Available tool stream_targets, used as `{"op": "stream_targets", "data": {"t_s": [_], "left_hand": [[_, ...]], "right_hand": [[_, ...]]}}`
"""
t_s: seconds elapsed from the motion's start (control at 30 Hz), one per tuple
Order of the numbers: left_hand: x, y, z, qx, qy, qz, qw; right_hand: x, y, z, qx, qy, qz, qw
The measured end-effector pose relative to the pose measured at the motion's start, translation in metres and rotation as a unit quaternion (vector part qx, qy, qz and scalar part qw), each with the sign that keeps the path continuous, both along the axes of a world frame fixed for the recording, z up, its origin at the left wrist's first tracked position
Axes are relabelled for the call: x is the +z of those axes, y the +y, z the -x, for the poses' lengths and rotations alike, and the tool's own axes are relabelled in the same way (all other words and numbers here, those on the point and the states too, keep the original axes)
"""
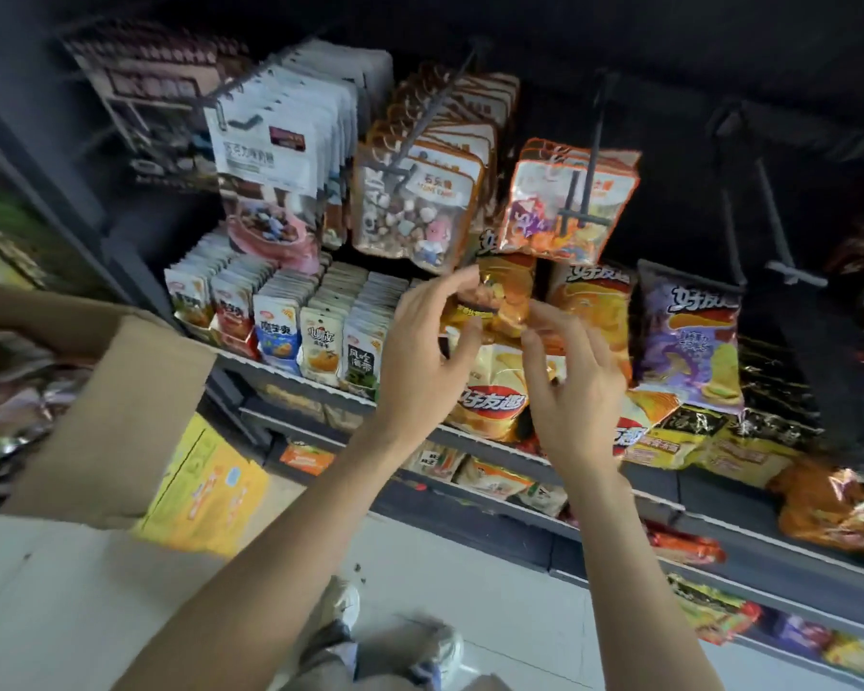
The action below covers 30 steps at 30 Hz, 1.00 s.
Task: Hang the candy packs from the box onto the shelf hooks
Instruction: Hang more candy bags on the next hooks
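Both hands are up in front of the shelving. The left hand [422,351] has its fingers loosely curled, index tip and thumb closing on the left edge of a small glossy orange-and-gold candy pack [500,304]. The right hand [572,386] sits just beside it, fingers spread and relaxed, fingertips at the pack's lower right edge; whether it is truly pinching or only steadying, I cannot tell. So the pack sits between the two hands, at fingertip level, blurred, its top seemingly pointing up toward the display.

Now the relation that matters: almost straight above the pack hangs the dark metal peg hook [587,157] with a few orange-trimmed clear candy packs [567,202] already on it. The hook's long axis runs out of the back panel toward the viewer and ends in a short crossbar. That tip lies up and slightly right of the held pack, nearer the right hand. My read is that the pack must rise, with its hanging hole squared to the rod's end, then slide back along it.

Further right, bare grey peg hooks [779,226] stand free. To the far left, well apart from both hands, the open brown cardboard box [136,401] shows more shiny packs inside.
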<state>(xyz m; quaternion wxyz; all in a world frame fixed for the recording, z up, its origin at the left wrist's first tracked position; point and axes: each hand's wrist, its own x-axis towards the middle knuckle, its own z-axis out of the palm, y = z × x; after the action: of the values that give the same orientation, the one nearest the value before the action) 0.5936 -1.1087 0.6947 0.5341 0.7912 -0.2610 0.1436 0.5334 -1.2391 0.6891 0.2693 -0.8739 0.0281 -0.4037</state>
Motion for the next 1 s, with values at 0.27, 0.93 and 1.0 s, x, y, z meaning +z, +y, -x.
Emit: {"op": "stream_targets", "data": {"t_s": [0.27,0.93,1.0], "left_hand": [[-0.033,0.185,0.015,0.147,-0.102,-0.002,0.984],[-0.135,0.571,-0.099,0.234,0.219,-0.276,0.906],[-0.139,0.579,-0.116,0.272,0.210,-0.280,0.896]], "right_hand": [[-0.022,0.109,-0.016,0.202,0.186,0.094,0.957],[-0.101,0.425,-0.183,0.335,0.361,0.053,0.868],[-0.108,0.442,-0.209,0.344,0.370,0.066,0.861]]}}
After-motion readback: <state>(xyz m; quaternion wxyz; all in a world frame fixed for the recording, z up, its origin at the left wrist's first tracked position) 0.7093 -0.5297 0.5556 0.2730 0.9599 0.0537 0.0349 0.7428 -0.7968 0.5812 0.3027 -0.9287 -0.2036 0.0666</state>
